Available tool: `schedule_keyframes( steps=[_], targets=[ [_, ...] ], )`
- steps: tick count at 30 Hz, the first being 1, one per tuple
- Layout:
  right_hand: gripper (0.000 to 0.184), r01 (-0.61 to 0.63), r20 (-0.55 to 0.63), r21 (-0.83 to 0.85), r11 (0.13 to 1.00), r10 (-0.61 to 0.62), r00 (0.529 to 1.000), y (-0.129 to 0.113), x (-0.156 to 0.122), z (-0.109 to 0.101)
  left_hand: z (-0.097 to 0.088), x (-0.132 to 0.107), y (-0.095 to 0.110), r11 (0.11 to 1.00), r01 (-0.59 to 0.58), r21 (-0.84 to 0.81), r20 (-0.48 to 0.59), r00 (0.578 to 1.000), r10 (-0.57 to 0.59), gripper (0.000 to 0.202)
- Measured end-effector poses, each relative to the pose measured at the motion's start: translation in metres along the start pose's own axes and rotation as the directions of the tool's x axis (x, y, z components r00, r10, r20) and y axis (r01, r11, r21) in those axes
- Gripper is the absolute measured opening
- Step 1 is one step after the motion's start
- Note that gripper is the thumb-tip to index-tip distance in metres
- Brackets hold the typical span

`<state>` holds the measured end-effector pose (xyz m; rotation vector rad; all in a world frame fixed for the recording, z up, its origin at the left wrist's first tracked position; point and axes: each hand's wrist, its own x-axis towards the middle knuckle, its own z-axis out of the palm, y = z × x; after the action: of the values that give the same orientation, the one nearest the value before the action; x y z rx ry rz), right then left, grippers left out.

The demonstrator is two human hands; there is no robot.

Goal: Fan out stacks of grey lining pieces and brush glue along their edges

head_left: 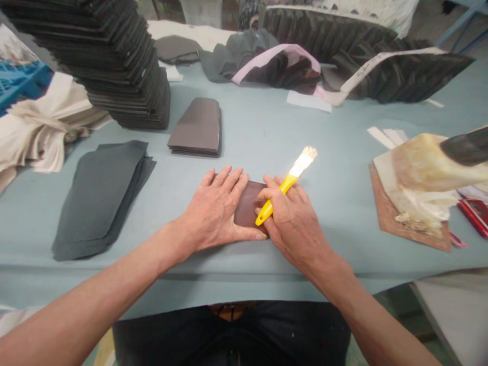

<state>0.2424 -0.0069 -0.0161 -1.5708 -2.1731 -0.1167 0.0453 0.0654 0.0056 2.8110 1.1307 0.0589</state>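
A dark brown leather-like piece [247, 206] lies flat on the table in front of me, its two ends covered by my hands. My left hand [217, 211] rests on its left side, fingers stretched out and thumb along the near edge. Over its right side is my right hand [292, 216], which grips a paintbrush [288, 182] with a yellow handle between thumb and fingers. The brush's whitish bristles point up and away to the right, off the table. Beyond my left hand sits a small stack of brownish-grey cut pieces [198, 127].
Dark grey cut sheets [104, 195] lie at the left, below a tall leaning stack of black pieces [125, 71]. Bundled dark pieces [282, 68] line the back. At the right stand a glue-crusted yellowish container [423, 162] on a brown board [381, 203] and a red object [475, 216].
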Motion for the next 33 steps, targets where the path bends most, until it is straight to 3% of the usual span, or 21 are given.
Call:
schedule_keyframes(
  steps=[3, 6, 14, 21, 26, 33],
  targets=[
    [0.018, 0.113, 0.037, 0.127, 0.985, -0.118, 0.992, 0.005, 0.007, 0.002, 0.002, 0.000, 0.000, 1.000, -0.013, -0.012, -0.021, 1.000, 0.013, 0.131],
    [0.018, 0.106, 0.079, 0.200, 0.974, -0.124, 0.989, 0.011, 0.010, 0.005, 0.002, 0.000, 0.000, 1.000, -0.014, -0.016, -0.011, 1.000, 0.014, 0.132],
    [0.034, 0.049, 0.057, 0.177, 0.983, -0.060, 0.997, 0.017, 0.006, 0.006, 0.007, 0.001, -0.002, 0.995, -0.090, -0.052, -0.068, 0.994, 0.086, 0.121],
    [0.043, -0.015, 0.090, 0.152, 0.988, 0.001, 0.996, 0.020, 0.001, 0.004, 0.010, 0.000, -0.009, 0.988, -0.138, -0.063, -0.071, 0.988, 0.133, 0.127],
    [0.050, 0.003, 0.076, 0.166, 0.986, -0.016, 0.997, 0.025, -0.004, 0.003, 0.008, -0.008, -0.019, 0.989, -0.114, -0.092, -0.063, 0.992, 0.108, 0.131],
    [0.047, 0.081, -0.011, 0.169, 0.982, -0.081, 0.997, 0.030, -0.010, -0.001, 0.003, -0.017, -0.035, 0.984, -0.123, -0.129, -0.022, 0.992, 0.121, 0.133]
  ],
)
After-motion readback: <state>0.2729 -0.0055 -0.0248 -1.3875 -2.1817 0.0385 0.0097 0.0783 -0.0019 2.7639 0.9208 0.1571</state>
